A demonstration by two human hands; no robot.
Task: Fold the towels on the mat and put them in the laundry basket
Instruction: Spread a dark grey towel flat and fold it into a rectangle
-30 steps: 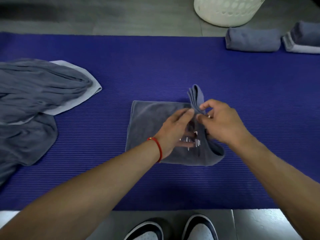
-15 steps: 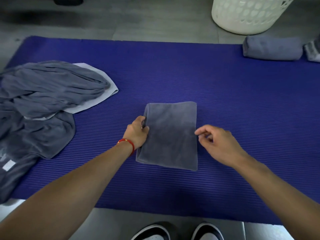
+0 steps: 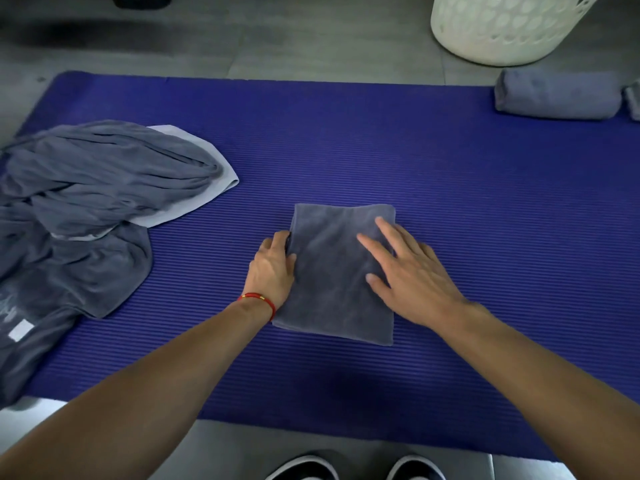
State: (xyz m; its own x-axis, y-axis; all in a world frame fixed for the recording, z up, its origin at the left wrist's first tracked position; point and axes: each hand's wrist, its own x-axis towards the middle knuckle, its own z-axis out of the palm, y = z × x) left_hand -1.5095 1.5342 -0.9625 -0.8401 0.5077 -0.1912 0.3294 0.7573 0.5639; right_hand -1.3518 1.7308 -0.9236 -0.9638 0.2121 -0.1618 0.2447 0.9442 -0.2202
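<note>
Your right hand [image 3: 412,271] lies flat on the folded towel [image 3: 332,271] at mid-mat [image 3: 346,133], your left hand [image 3: 273,268] seemingly pinching its left edge, while rolled towels [image 3: 554,98] wait beside the laundry basket [image 3: 502,26] and a heap [image 3: 86,202] remains unfolded at the left edge

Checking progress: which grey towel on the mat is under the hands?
The flat folded grey towel mid-mat: left hand grips its edge, right hand presses it.
</note>
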